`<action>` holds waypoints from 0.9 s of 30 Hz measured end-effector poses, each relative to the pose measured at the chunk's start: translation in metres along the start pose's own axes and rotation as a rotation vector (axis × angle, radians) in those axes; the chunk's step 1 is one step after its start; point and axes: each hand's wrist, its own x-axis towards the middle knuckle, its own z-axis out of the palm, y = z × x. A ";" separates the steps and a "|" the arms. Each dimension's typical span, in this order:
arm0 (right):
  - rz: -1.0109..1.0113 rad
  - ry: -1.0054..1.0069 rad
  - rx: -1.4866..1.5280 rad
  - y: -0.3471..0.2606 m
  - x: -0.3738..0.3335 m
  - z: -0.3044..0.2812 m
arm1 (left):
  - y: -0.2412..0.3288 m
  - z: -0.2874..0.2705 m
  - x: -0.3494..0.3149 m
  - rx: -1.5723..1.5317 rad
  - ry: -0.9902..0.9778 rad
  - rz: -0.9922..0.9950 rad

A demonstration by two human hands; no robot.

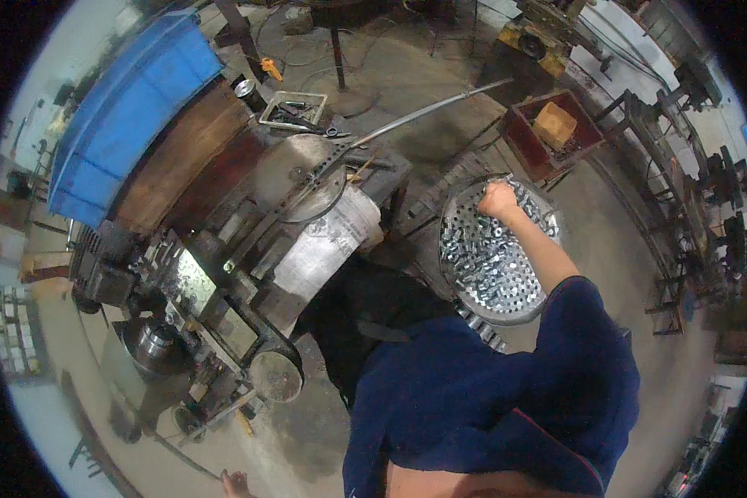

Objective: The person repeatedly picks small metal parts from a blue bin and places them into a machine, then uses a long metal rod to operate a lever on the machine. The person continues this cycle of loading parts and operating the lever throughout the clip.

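Observation:
My right hand point(498, 199) is over the far part of a round metal tray point(506, 319) on my right. Its fingers are curled closed, and whatever is inside them is hidden. Many small shiny metal pieces point(481, 261) fill this tray, some lying loose and some standing in rows. Far to the lower left, my left hand point(236, 485) is partly cut off by the lower edge. Its fingers are bent around the end of a long thin rod point(178, 454), which slopes up to the left toward a machine point(224, 307).
Left of me, the greasy machine carries a round disc point(275, 376) and a white sack point(328, 249). Beyond are a blue bin point(133, 108), a tool basket point(295, 110) and a long metal bar point(432, 114). A rusty box point(519, 137) with a yellow block point(554, 124) stands behind the tray.

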 end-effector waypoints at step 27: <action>-0.101 0.030 0.371 -0.021 -0.005 -0.017 | -0.088 0.014 -0.013 1.678 0.234 0.870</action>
